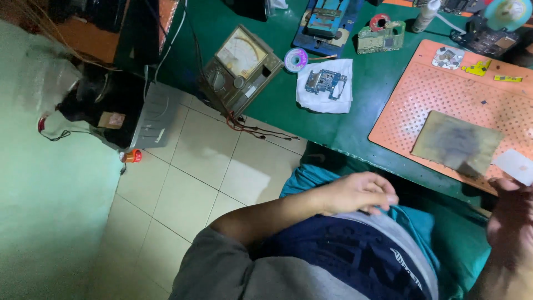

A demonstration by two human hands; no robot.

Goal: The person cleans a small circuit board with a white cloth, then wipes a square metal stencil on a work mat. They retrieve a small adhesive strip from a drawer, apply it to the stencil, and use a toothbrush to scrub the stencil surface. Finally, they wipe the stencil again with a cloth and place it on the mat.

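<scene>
Floor tiles (183, 183) of pale colour fill the left part of my view, and above them the green table (361, 105) runs across to the right. On the table, at the right, lies an orange perforated mat (444, 94), and on this mat rests a dull grey-brown square plate (458, 143). At the left corner of the table an analog meter (240, 68) with a needle dial stands tilted, with thin wires hanging from it over the table edge. Beside the meter is a white cloth (326, 89) that carries a small blue circuit board (325, 82), and a small spool (295, 58) lies just beside the cloth. Further back I see a blue holder (325, 25) and a green circuit board (381, 38) next to it. My left hand (355, 193) rests on my lap, against the teal cloth (311, 178) near the table edge; the fingers are loosely curled and hold nothing. My right hand (511, 222) is at the right border of the view, dark and partly cut off, and its fingers pinch a small white card (515, 165) which stands over the near corner of the orange mat, just beside the grey-brown plate. On the floor at the left sits a dark box (133, 114) and a little orange object (133, 156) near it.
</scene>
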